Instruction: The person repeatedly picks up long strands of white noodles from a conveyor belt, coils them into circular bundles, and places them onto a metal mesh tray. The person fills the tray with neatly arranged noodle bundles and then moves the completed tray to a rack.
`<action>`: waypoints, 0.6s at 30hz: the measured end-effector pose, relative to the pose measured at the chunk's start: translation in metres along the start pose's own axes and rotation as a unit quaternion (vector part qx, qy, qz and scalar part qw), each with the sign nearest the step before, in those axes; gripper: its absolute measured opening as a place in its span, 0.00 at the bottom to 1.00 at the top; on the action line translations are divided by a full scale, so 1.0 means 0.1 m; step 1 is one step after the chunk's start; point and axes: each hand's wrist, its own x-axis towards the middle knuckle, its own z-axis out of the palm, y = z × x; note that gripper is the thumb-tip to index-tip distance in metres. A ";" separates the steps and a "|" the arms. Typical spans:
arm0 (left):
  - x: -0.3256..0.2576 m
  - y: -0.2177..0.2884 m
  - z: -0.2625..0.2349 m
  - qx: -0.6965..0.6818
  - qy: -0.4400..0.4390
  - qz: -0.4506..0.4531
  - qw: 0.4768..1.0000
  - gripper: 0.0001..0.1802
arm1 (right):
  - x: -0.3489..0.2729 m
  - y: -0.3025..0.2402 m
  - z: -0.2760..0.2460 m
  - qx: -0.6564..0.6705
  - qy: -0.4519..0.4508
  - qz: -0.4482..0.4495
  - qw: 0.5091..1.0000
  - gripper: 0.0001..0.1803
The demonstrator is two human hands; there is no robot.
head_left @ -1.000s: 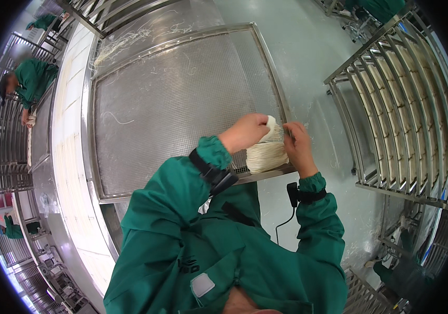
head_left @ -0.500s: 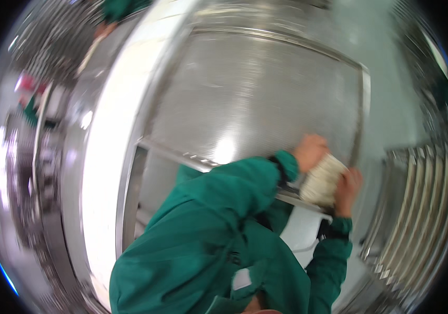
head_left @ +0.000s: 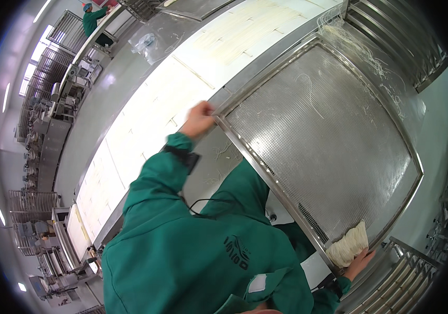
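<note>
A large metal mesh tray (head_left: 313, 141) with a raised rim lies tilted across my front. At its left corner my left hand (head_left: 198, 119) is closed, fingers curled on the rim and slightly blurred. My right hand (head_left: 357, 263) grips the rim at the near right corner, its thumb side next to a folded bundle of pale noodles (head_left: 348, 245). That bundle rests on the mesh in the corner. A few loose noodle strands (head_left: 313, 94) lie farther up the tray.
A long white conveyor belt (head_left: 161, 104) carrying flat noodle strips runs along the left. Metal racks (head_left: 391, 42) stand at the far right, with stacked trays (head_left: 399, 277) near right. Noodle scraps (head_left: 355, 44) lie beyond the tray. A person in green (head_left: 94, 21) stands far off.
My left hand has left the noodle bundle for the tray's left corner. My right hand has shifted from the bundle to the rim beside it. The view has turned, and the tray appears rotated.
</note>
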 end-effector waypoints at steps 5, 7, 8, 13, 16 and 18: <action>0.14 -1.32 -1.22 0.294 0.128 -0.100 0.942 0.66 | -0.07 0.00 -0.02 0.017 0.012 0.021 1.000 0.41; 0.27 -1.53 -1.26 0.292 0.159 -0.179 0.926 0.55 | -0.07 -0.03 -0.04 0.013 0.005 0.040 0.999 0.42; 0.37 -1.58 -1.21 0.300 0.137 -0.177 0.927 0.47 | -0.08 -0.05 -0.05 0.011 0.003 0.045 0.999 0.42; 0.73 -1.46 -0.71 0.422 0.118 -0.050 0.898 0.17 | -0.08 -0.35 -0.07 -0.292 0.104 -0.047 0.950 0.38; 0.93 -1.05 -0.45 0.404 0.072 -0.011 0.912 0.14 | -0.13 -0.82 0.10 -0.144 0.191 -0.170 0.956 0.35; 0.98 -0.51 -0.30 0.175 -0.033 -0.007 0.984 0.11 | -0.24 -1.27 0.42 0.056 0.139 -0.176 0.973 0.33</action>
